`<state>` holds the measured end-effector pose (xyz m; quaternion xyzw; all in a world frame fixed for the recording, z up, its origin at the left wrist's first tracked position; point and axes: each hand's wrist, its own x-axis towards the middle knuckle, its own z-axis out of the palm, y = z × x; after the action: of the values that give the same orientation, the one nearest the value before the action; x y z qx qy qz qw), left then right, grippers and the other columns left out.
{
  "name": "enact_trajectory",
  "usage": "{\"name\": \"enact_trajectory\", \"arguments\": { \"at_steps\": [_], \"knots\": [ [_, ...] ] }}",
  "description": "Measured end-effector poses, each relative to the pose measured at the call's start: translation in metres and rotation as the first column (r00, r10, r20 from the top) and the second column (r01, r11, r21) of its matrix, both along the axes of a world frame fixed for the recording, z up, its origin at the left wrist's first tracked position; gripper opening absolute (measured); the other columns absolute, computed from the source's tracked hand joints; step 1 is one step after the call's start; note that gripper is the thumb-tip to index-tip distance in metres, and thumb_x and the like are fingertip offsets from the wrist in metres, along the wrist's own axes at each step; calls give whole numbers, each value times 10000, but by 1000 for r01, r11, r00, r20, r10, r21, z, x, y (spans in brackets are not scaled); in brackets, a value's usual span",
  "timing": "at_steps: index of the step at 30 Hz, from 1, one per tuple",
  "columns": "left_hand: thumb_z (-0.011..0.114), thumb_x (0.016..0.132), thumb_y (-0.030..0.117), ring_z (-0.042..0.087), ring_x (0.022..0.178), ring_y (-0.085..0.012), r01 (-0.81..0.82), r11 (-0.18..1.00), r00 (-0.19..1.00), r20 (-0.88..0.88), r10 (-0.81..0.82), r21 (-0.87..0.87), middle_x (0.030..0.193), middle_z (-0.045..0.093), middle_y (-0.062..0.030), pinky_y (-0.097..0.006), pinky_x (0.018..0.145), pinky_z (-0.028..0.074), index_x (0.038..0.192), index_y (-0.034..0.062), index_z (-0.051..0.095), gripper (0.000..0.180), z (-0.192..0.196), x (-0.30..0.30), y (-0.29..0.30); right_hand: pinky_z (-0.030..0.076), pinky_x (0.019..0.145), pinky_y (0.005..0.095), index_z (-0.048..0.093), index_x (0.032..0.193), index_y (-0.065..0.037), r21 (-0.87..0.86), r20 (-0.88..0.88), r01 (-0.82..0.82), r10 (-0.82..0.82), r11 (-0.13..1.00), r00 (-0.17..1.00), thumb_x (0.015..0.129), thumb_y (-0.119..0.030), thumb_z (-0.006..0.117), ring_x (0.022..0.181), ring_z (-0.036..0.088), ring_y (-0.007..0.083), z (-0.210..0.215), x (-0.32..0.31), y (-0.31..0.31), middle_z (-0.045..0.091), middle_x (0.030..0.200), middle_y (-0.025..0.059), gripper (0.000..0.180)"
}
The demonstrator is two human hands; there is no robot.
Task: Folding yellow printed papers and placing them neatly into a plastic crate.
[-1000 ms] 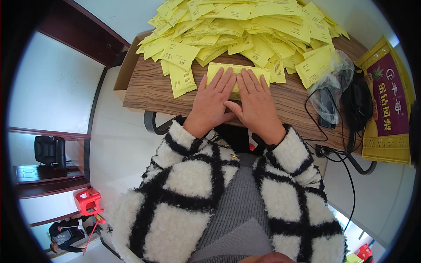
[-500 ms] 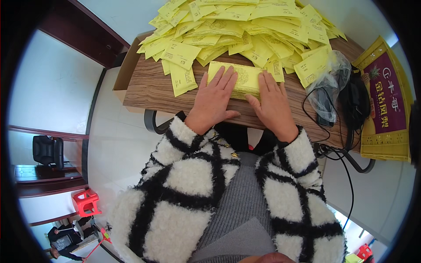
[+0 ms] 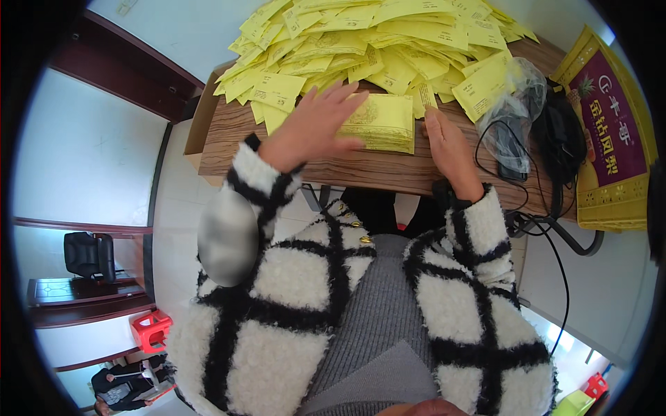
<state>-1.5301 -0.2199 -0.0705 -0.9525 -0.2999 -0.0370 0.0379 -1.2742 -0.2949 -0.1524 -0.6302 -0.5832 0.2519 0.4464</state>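
A small stack of yellow paper sheets (image 3: 386, 123) lies flat on the wooden table (image 3: 374, 172), near its front edge. My left hand (image 3: 313, 126) rests with spread fingers on the stack's left end. At the stack's right edge my right hand (image 3: 449, 147) stands on its side with the fingers straight, and it holds nothing. Behind the stack, a large loose heap of yellow paper slips (image 3: 374, 41) covers the back of the table.
A crumpled clear plastic bag (image 3: 512, 118) and black cables (image 3: 555, 139) lie at the table's right end. A yellow and purple cardboard box (image 3: 610, 139) stands further right. A red stool (image 3: 151, 328) and a black chair (image 3: 89, 254) are on the floor to the left.
Both hands lay flat on top of the stack a second ago. They have moved apart, the left to the stack's left end, the right off to its right edge.
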Motion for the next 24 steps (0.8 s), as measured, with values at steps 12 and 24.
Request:
{"name": "enact_trajectory", "arguments": {
  "at_steps": [12, 24],
  "knots": [
    [831, 747, 347, 611, 1116, -217, -114, 616, 971, -218, -96, -780, 1199, 648, -142, -342, 948, 484, 1334, -8, 519, 753, 7, 59, 106, 467, 930, 410, 556, 1275, 30, -26, -256, -58, 50, 998, 965, 1048, -395, 413, 1099, 598, 451, -25, 1, 14, 636, 1145, 300, 502],
    [885, 666, 354, 645, 1005, -235, -209, 307, 937, -280, -210, -928, 1125, 647, -177, -331, 839, 526, 1225, -51, 534, 774, -27, 56, 120, 435, 996, 370, 472, 1366, 65, 50, -340, -88, 100, 995, 935, 1052, -413, 420, 1190, 584, 396, -28, -10, 14, 591, 1243, 330, 574]
  ]
}}
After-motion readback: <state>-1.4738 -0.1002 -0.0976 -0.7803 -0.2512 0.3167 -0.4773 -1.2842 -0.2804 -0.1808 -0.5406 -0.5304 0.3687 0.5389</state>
